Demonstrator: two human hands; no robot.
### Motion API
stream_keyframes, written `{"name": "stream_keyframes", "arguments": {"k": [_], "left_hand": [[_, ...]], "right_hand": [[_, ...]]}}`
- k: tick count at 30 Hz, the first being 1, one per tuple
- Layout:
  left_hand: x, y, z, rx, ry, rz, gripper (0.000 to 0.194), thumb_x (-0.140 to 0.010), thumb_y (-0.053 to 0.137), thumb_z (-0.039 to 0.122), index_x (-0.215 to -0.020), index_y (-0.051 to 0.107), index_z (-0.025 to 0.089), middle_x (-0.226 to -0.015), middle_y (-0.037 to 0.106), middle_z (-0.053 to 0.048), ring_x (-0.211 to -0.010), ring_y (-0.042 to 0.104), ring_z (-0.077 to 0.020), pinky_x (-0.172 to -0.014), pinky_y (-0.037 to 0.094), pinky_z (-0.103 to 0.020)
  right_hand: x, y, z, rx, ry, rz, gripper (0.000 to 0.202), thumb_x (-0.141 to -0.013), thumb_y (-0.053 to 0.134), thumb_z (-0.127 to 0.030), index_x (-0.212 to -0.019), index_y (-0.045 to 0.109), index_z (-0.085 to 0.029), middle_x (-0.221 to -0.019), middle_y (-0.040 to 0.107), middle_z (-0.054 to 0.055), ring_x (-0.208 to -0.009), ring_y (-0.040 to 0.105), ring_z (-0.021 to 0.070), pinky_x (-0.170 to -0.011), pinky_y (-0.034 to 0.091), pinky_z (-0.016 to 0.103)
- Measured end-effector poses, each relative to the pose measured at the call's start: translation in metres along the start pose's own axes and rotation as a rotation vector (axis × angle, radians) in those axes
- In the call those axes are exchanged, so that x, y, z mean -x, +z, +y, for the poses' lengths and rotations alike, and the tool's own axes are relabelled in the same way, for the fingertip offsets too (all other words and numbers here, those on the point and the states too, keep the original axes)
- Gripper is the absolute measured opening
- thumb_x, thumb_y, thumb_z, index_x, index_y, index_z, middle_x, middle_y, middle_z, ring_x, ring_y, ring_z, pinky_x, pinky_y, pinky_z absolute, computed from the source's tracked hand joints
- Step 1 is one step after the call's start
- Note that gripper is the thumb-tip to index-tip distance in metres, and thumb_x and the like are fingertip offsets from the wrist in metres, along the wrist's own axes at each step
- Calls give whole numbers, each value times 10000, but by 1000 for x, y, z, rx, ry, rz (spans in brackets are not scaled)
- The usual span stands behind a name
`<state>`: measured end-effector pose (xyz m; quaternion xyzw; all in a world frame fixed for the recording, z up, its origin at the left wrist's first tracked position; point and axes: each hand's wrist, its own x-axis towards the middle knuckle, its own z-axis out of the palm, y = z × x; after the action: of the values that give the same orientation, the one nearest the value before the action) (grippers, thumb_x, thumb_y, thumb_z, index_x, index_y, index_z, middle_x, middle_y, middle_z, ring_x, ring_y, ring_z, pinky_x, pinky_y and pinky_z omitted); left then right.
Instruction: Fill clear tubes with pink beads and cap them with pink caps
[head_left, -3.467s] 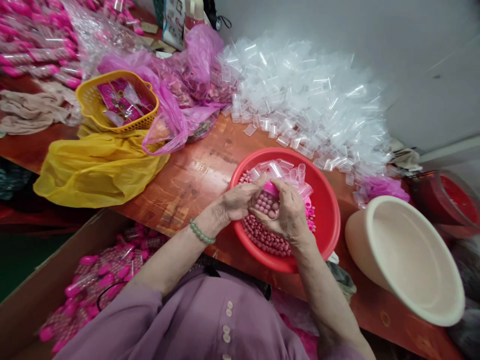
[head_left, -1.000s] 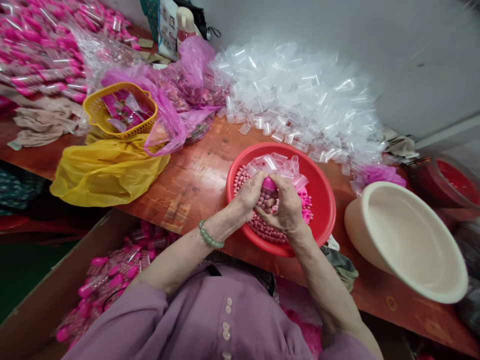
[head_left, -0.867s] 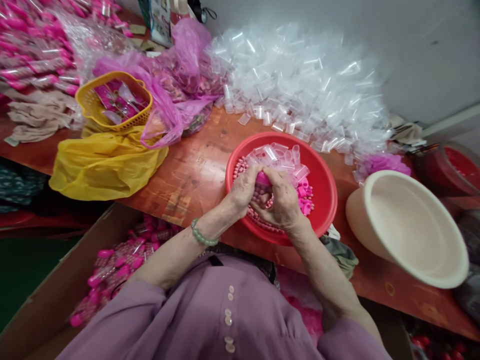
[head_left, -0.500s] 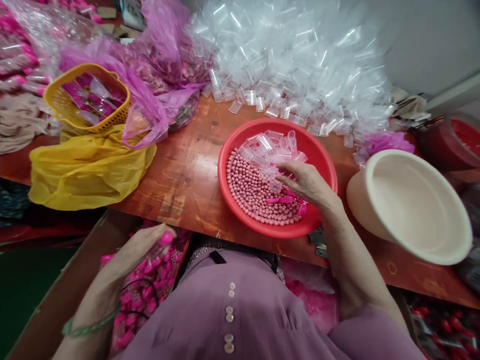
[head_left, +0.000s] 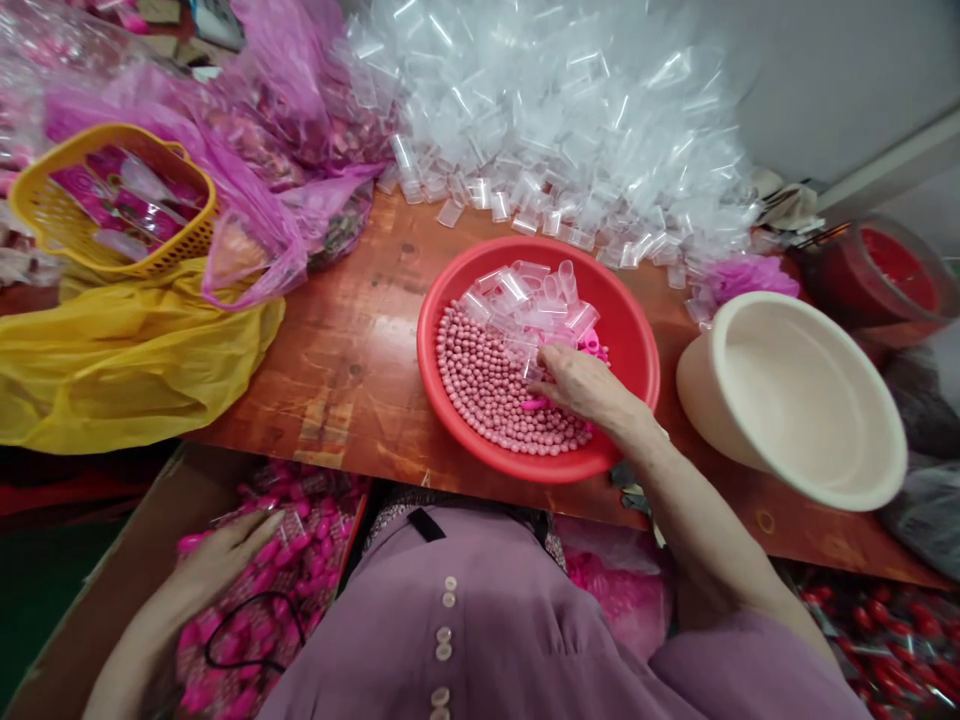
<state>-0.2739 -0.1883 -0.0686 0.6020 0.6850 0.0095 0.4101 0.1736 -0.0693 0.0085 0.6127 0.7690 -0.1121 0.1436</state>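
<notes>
Clear tubes (head_left: 544,300) lie in the red basin (head_left: 634,340), where the right hand (head_left: 581,385) bends its fingers narrowly beside the nearest one; whether they pinch it, I cannot tell. Pink beads (head_left: 487,385) spread around its fingertips. The left hand (head_left: 225,555) reaches over pink-capped tubes (head_left: 315,535) in a box (head_left: 142,560), fingers extended, its grip unclear. A cream tub (head_left: 810,400) stands right of the basin.

One bead-holding red basin (head_left: 632,335), one cream basin (head_left: 810,400), one yellow basket (head_left: 184,245)
</notes>
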Motion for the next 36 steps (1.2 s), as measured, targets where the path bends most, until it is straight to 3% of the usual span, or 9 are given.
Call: {"name": "stream_keyframes", "arguments": {"k": [3, 7, 10, 13, 18, 26, 29, 32, 36], "left_hand": [[-9, -12, 50, 251, 117, -154, 574, -848, 516, 635, -1123, 731, 179, -1107, 765, -131, -1044, 724, -318, -977, 552, -459], [-10, -30, 154, 380, 582, -108, 339, -930, 538, 424, -1100, 728, 202, -935, 786, -65, -853, 739, -201, -838, 581, -306], [-35, -20, 220, 284, 874, 25, 300, -920, 578, 364, -1091, 716, 159, -962, 770, -72, -844, 710, -177, -825, 554, -290], [-69, 3, 260, 15, 979, 34, 268, -954, 510, 277, -1075, 696, 125, -931, 744, -92, -825, 681, -191, -805, 535, -322], [-97, 32, 274, -334, 869, 71, 289, -938, 397, 129, -956, 685, 125, -888, 722, -119, -832, 680, -226, -789, 523, -346], [-93, 31, 271, -306, 835, 130, 309, -976, 386, 201, -928, 688, 153, -900, 733, -108, -858, 690, -229, -786, 515, -329], [-94, 32, 271, -269, 817, 156, 312, -974, 385, 195, -893, 683, 148, -876, 733, -111, -847, 695, -235, -767, 518, -331], [-97, 36, 269, -135, 805, 245, 299, -965, 393, 173, -891, 681, 147, -875, 735, -110, -845, 697, -222, -785, 525, -323], [-105, 40, 265, 150, 868, 409, 291, -936, 409, 131, -1019, 688, 135, -989, 751, -114, -928, 702, -204, -867, 535, -319]], "right_hand": [[-1, 3, -2, 9, 34, -7, 281, -942, 601, -317, -1132, 596, -110, -1098, 710, 167, -958, 678, 274, -732, 430, 302], [1, 6, 1, -6, 64, 15, 264, -968, 551, -327, -1114, 614, -117, -1062, 729, 167, -951, 689, 277, -722, 424, 297], [5, 7, 8, -90, 73, 46, 219, -979, 506, -289, -1052, 644, -136, -957, 744, 138, -894, 694, 257, -714, 423, 294], [5, 8, 16, -362, 20, 62, 218, -931, 534, -205, -1123, 615, -141, -928, 743, 88, -837, 683, 199, -730, 443, 269], [-12, 12, 13, -530, 41, 22, 310, -886, 597, -475, -806, 574, -176, -679, 609, -3, -612, 537, 141, -583, 372, 249], [-19, 17, 15, -895, 110, 19, 441, -925, 399, -570, -665, 443, -217, -551, 430, -48, -500, 422, 114, -516, 325, 247], [-7, 15, 22, -847, 124, 151, 408, -948, 378, -515, -774, 562, -196, -603, 500, -23, -527, 468, 134, -528, 368, 256], [9, 13, 18, -672, 133, 326, 391, -969, 406, -449, -1145, 642, -192, -783, 620, 30, -657, 582, 176, -626, 456, 291], [22, 11, -11, -287, -3, 216, 389, -1001, 416, -386, -1243, 642, -182, -995, 638, 117, -823, 643, 217, -748, 486, 328]]}}
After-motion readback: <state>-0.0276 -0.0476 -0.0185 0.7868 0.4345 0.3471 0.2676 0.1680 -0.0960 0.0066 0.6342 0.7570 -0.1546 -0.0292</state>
